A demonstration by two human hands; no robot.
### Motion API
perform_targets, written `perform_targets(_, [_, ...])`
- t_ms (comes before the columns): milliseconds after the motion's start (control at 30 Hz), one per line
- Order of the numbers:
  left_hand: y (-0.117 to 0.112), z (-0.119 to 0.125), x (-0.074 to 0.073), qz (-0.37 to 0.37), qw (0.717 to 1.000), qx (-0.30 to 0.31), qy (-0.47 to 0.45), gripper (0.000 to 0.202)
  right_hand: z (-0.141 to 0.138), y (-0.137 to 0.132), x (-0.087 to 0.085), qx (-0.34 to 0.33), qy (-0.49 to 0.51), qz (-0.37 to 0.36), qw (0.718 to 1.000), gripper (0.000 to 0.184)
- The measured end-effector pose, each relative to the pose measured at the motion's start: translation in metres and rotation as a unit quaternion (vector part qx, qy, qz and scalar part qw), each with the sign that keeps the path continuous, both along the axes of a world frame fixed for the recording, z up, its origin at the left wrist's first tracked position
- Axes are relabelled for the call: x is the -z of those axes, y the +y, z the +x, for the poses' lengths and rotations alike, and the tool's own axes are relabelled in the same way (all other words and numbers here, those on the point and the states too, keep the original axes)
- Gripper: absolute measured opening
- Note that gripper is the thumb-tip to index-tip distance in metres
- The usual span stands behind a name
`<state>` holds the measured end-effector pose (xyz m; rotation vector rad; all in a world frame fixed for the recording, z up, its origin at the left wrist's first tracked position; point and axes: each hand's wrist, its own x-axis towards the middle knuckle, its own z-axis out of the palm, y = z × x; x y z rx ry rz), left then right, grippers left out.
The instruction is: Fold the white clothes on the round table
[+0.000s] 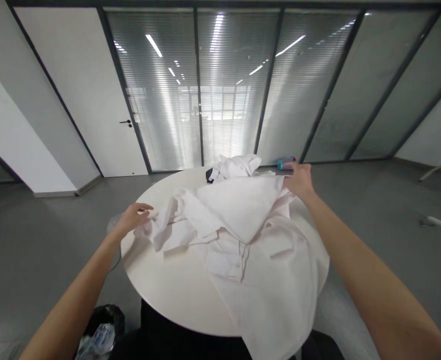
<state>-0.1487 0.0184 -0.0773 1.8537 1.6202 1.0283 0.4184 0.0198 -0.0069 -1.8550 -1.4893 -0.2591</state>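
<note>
A white shirt [250, 235] lies spread and rumpled over a round white table [168, 280], one part hanging over the near right edge. My left hand [134, 217] pinches the cloth at the shirt's left end, near the table's left rim. My right hand [299, 180] grips a folded-over part of the shirt at the far right of the table. A second bunched white garment [235, 166] lies at the table's far edge, beyond the shirt.
A small blue and pink object [286, 163] lies behind my right hand. A black bag with plastic in it [102, 327] sits on the grey floor at the lower left. Glass walls with blinds and a white door [104, 100] stand behind.
</note>
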Motion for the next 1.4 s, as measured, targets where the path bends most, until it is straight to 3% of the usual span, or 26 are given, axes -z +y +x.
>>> perform_targets(100, [-0.009, 0.037, -0.018, 0.073, 0.993, 0.063, 0.069, 0.030, -0.038, -0.019, -0.015, -0.132, -0.088, -0.021, 0.987, 0.046])
perform_targets(200, [-0.022, 0.085, -0.028, 0.109, 0.956, 0.218, 0.162, 0.036, -0.085, -0.050, -0.028, -0.311, -0.160, -0.085, 0.933, 0.033])
perform_targets(267, [-0.025, 0.113, -0.026, 0.112, 0.933, 0.256, 0.227, 0.053, -0.115, -0.071, -0.024, -0.387, -0.184, -0.146, 0.892, 0.039])
perform_targets(333, [-0.023, 0.133, -0.018, 0.090, 0.919, 0.247, 0.294, 0.077, -0.139, -0.088, -0.008, -0.372, -0.241, -0.199, 0.874, 0.056])
perform_targets(400, [-0.017, 0.147, -0.007, 0.062, 0.905, 0.240, 0.346, 0.080, -0.154, -0.099, 0.016, -0.317, -0.295, -0.235, 0.870, 0.062])
perform_targets(500, [-0.009, 0.158, 0.006, 0.081, 0.896, 0.251, 0.358, 0.051, -0.160, -0.103, 0.048, -0.276, -0.335, -0.269, 0.860, 0.034])
perform_targets(567, [-0.007, 0.160, 0.006, 0.108, 0.897, 0.259, 0.342, 0.031, -0.157, -0.102, 0.054, -0.272, -0.338, -0.288, 0.854, 0.018])
perform_targets(633, [-0.007, 0.159, -0.002, 0.113, 0.900, 0.272, 0.321, 0.023, -0.152, -0.102, 0.043, -0.245, -0.320, -0.293, 0.867, 0.023])
perform_targets(733, [-0.012, 0.154, -0.028, 0.134, 0.919, 0.286, 0.236, 0.023, -0.143, -0.099, -0.002, -0.181, -0.222, -0.235, 0.929, 0.020])
perform_targets(767, [-0.015, 0.153, -0.037, 0.170, 0.930, 0.264, 0.188, 0.023, -0.140, -0.095, -0.021, -0.179, -0.163, -0.204, 0.949, 0.019])
perform_targets(833, [-0.022, 0.154, -0.052, 0.294, 0.939, 0.158, 0.086, 0.019, -0.137, -0.078, -0.055, -0.242, -0.016, -0.142, 0.960, 0.015])
perform_targets(900, [-0.029, 0.161, -0.056, 0.431, 0.900, 0.051, 0.034, 0.020, -0.138, -0.050, -0.080, -0.289, 0.110, -0.072, 0.948, 0.014])
perform_targets(933, [-0.032, 0.165, -0.055, 0.478, 0.876, 0.049, 0.046, 0.019, -0.140, -0.033, -0.088, -0.296, 0.148, -0.040, 0.943, 0.015])
perform_targets(1000, [-0.032, 0.177, -0.044, 0.498, 0.842, 0.158, 0.136, 0.014, -0.145, 0.001, -0.094, -0.288, 0.175, 0.013, 0.941, 0.021])
perform_targets(1067, [-0.025, 0.188, -0.027, 0.422, 0.821, 0.293, 0.251, 0.019, -0.150, 0.027, -0.088, -0.280, 0.128, 0.049, 0.950, 0.037])
perform_targets(1100, [-0.019, 0.193, -0.018, 0.368, 0.819, 0.325, 0.297, 0.023, -0.153, 0.035, -0.081, -0.273, 0.085, 0.059, 0.956, 0.049])
perform_targets(1167, [-0.003, 0.198, 0.001, 0.276, 0.840, 0.316, 0.345, 0.032, -0.157, 0.039, -0.063, -0.257, -0.020, 0.061, 0.964, 0.065])
perform_targets(1233, [0.013, 0.198, 0.017, 0.215, 0.874, 0.266, 0.346, 0.036, -0.160, 0.030, -0.041, -0.267, -0.131, 0.037, 0.954, 0.060])
perform_targets(1300, [0.024, 0.194, 0.029, 0.174, 0.902, 0.231, 0.319, 0.034, -0.161, 0.016, -0.018, -0.329, -0.241, -0.009, 0.913, 0.047])
perform_targets(1400, [0.031, 0.187, 0.035, 0.129, 0.922, 0.245, 0.272, 0.031, -0.159, 0.000, 0.011, -0.404, -0.370, -0.068, 0.834, 0.037])
